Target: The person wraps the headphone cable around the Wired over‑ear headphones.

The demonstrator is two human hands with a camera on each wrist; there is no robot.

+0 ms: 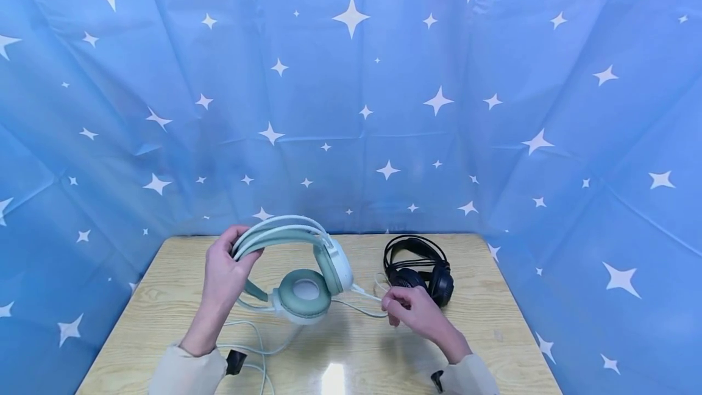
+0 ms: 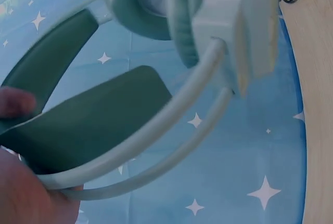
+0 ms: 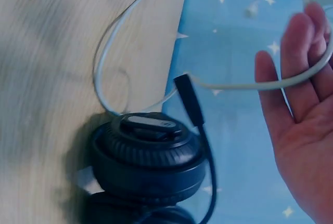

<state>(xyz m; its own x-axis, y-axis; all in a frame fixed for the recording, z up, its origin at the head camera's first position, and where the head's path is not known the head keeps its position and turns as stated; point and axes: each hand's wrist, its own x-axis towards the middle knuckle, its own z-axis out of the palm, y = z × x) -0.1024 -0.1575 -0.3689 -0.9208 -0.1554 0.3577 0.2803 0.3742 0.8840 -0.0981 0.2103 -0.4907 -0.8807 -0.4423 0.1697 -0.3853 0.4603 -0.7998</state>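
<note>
Mint-green padding and pale plastic make up the headphones point(image 1: 307, 292), which hang over the surface point(image 1: 493, 352) in front of the star-patterned curtain point(image 1: 351, 108), left of a black headset point(image 1: 440, 285) that sits on the wood. They should feel light for their bulk, I judge: a springy headband point(image 1: 298, 228) of two slim rails over a soft inner strip, with cushioned ear cups point(image 1: 300, 288) carrying most of the weight and likely to swing or tip. Smooth rails may slide a little under bare skin, and the joints where they enter the cups look like the parts to spare from twisting. Good hold is around the band, rails and padding together, or on a cup's hard outer shell. The left grip point(image 1: 225, 270) has the band that way, thumb and fingers curled round it, parted only as far as its thickness needs. The right grip point(image 1: 412, 308) is nearly closed, fingertips pinching a slim pale stem point(image 1: 366, 292) that runs out from the nearer cup; whether this is cord or microphone arm, I cannot tell. Thin, limp cable point(image 1: 260, 346) loops below, apt to snag, so any pull there is best kept gentle.
</note>
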